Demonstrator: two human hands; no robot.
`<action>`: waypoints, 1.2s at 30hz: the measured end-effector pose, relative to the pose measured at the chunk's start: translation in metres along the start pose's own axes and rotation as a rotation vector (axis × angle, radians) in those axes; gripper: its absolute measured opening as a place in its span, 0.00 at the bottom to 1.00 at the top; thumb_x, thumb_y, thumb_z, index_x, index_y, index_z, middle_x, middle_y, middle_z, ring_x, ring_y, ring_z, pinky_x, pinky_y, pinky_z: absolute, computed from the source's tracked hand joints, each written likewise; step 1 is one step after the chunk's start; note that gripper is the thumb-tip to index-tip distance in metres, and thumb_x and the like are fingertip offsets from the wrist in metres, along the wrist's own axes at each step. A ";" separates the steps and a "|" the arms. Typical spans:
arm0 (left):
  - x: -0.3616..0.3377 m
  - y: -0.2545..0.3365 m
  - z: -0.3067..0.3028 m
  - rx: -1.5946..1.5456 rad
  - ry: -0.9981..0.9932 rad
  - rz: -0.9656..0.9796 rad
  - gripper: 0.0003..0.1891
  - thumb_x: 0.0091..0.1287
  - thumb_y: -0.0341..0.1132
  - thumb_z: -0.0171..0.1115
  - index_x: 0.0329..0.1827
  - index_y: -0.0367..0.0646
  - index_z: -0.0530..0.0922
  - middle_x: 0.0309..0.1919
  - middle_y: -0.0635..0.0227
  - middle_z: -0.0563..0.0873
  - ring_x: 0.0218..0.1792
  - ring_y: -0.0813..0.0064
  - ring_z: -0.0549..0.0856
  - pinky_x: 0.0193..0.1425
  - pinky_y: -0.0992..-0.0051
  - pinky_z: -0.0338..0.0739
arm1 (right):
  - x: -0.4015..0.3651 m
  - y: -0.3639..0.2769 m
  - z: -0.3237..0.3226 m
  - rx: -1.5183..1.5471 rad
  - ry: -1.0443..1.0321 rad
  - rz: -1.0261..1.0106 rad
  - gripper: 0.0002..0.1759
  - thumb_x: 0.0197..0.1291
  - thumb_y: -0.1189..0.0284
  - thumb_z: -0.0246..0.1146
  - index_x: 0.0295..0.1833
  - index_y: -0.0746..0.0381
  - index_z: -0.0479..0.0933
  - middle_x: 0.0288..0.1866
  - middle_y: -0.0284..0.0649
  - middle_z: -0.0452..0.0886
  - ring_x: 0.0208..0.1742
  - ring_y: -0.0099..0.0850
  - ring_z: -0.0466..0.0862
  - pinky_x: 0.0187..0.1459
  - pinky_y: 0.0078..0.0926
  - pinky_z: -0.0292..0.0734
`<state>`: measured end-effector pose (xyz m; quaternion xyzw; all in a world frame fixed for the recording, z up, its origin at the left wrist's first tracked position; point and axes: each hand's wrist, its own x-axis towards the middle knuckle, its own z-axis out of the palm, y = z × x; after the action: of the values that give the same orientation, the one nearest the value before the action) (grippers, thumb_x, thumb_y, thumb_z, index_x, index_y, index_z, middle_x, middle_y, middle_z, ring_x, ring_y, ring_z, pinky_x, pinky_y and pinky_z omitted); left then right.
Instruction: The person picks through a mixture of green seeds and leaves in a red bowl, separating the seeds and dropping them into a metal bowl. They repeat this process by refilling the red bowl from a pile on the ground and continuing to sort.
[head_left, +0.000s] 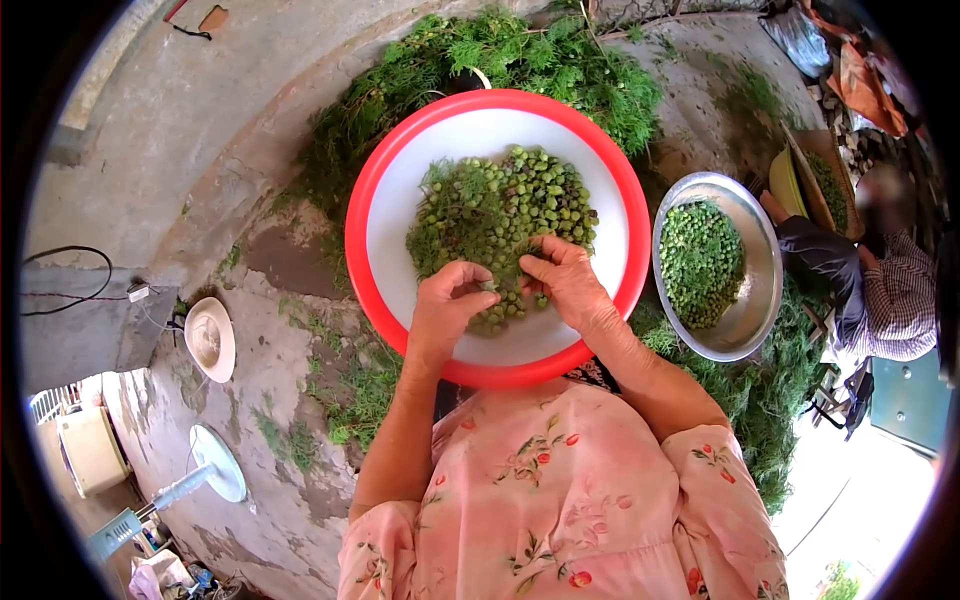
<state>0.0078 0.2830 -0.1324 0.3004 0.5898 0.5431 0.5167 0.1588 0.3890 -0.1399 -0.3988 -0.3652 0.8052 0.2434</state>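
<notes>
A large white basin with a red rim (640, 215) sits in front of me. Inside it is a heap of small round green cones (545, 190), some of them dark, with feathery green sprigs (465, 205) lying on its left side. My left hand (452, 305) is over the near left part of the heap, thumb and fingers closed in a pinch; what they hold, if anything, is too small to tell. My right hand (570, 282) is just to its right, fingers curled and closed around what looks like a small green sprig (525, 250), partly hidden.
At right stands a metal bowl (765, 290) of small green cones (700, 265). Cut evergreen branches (560, 65) lie behind the basin and around it. A straw hat (210, 340) and a standing fan (215, 465) are at left. Another person (895, 295) sits at far right.
</notes>
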 end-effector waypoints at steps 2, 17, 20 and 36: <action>-0.002 0.001 -0.001 0.056 0.011 0.024 0.10 0.54 0.20 0.63 0.40 0.35 0.77 0.31 0.71 0.79 0.32 0.81 0.79 0.42 0.78 0.78 | -0.002 0.000 0.003 0.049 -0.013 0.042 0.07 0.59 0.78 0.59 0.43 0.68 0.74 0.32 0.36 0.77 0.29 0.25 0.78 0.30 0.21 0.77; -0.004 0.003 0.003 0.243 -0.108 -0.005 0.10 0.59 0.24 0.61 0.43 0.35 0.78 0.33 0.71 0.82 0.34 0.83 0.79 0.41 0.81 0.74 | -0.069 -0.077 -0.194 -0.484 0.677 -0.335 0.18 0.57 0.80 0.58 0.54 0.71 0.74 0.39 0.41 0.80 0.35 0.28 0.81 0.34 0.23 0.78; -0.003 -0.002 0.000 0.226 -0.103 0.011 0.09 0.59 0.24 0.60 0.43 0.34 0.78 0.32 0.72 0.82 0.34 0.82 0.79 0.40 0.81 0.74 | -0.072 -0.067 -0.218 -0.451 0.778 -0.268 0.18 0.59 0.79 0.57 0.55 0.72 0.73 0.41 0.42 0.80 0.36 0.29 0.82 0.34 0.23 0.79; -0.003 -0.004 -0.006 -0.188 0.399 0.074 0.11 0.63 0.29 0.59 0.47 0.35 0.78 0.37 0.68 0.83 0.33 0.80 0.81 0.37 0.82 0.74 | 0.014 -0.019 -0.008 -1.211 -0.326 -0.603 0.10 0.52 0.78 0.61 0.42 0.66 0.78 0.35 0.44 0.81 0.34 0.35 0.80 0.39 0.26 0.75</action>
<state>0.0042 0.2775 -0.1357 0.1590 0.6155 0.6630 0.3953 0.1598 0.4134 -0.1344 -0.2193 -0.8768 0.4066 0.1333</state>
